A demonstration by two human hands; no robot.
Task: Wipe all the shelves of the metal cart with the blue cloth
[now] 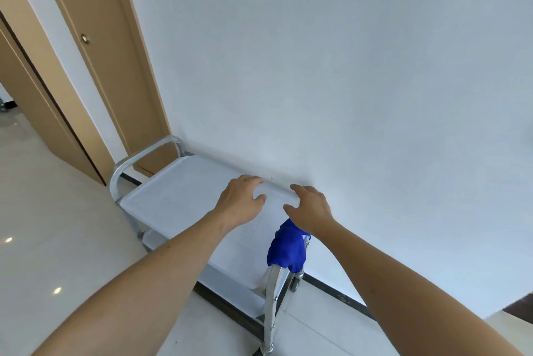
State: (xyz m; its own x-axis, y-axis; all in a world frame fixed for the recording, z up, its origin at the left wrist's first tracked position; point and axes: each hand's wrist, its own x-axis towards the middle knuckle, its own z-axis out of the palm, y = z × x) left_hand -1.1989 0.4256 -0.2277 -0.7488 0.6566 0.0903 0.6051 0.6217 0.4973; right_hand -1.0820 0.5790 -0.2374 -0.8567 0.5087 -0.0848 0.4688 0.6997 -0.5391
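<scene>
Room: white wall [346, 53] ahead, glossy pale tile floor [52, 211], dark baseboard [340, 295] along wall foot.
Door: tan wooden door [106, 47] at upper left w/ small round metal fitting; second tan panel further left, slightly ajar onto another area.
Cart: metal cart [161, 197] parked lengthwise vs. wall, just beside baseboard; curved tube handle [144, 153] at far end near door frame.
Top shelf: flat, pale grey, raised rim; a few water drops near nearer end.
Lower shelves: edges of two more visible below top one, mostly hidden by arms.
Legs/wheels: nearer upright post [272, 309] shiny, caster [297, 283] at wall-side corner, another at bottom edge of view.
Blue cloth: blue cloth [287, 252] bunched and draped over nearer end rail of cart, hanging down past top-shelf level; directly below right wrist, contact w/ wrist unclear.
Left hand: left hand [240, 201] palm down over top shelf, fingers loosely curled & spread, thumb out to the side; nothing held; touching shelf or hovering – can't tell.
Right hand: right hand [310, 210] palm down near wall-side rim, fingers relaxed & apart, nothing held; near left hand, not touching it.
Arms: both bare forearms reaching fwd from lower corners, converging over cart.
</scene>
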